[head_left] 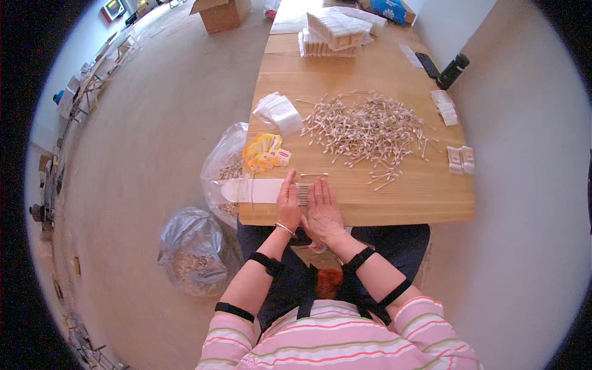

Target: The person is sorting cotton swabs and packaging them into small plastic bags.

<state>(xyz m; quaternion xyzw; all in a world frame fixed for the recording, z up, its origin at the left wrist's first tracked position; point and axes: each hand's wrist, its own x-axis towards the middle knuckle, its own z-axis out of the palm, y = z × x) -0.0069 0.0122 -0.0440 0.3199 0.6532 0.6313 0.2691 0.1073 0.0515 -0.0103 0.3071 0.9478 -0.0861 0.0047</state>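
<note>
A neat row of cotton swabs (303,194) lies on the table between my two hands, near the front edge. My left hand (288,202) stands on its side along the row's left end, fingers stretched out. Flat against the right end rests my right hand (323,213), fingers straight and close together. A white paper strip (265,190) reaches left from my left hand past the table's edge. One loose swab (314,174) lies just beyond my fingers. Farther off spreads a big loose pile of cotton swabs (370,129).
Yellow-and-white labels (265,153) and clear plastic sleeves (279,112) lie along the left edge. Small packs (461,160), a dark bottle (453,71) and a phone (427,64) line the right side, by the wall. Stacked packs (333,37) stand far back. Plastic bags (194,250) sit on the floor.
</note>
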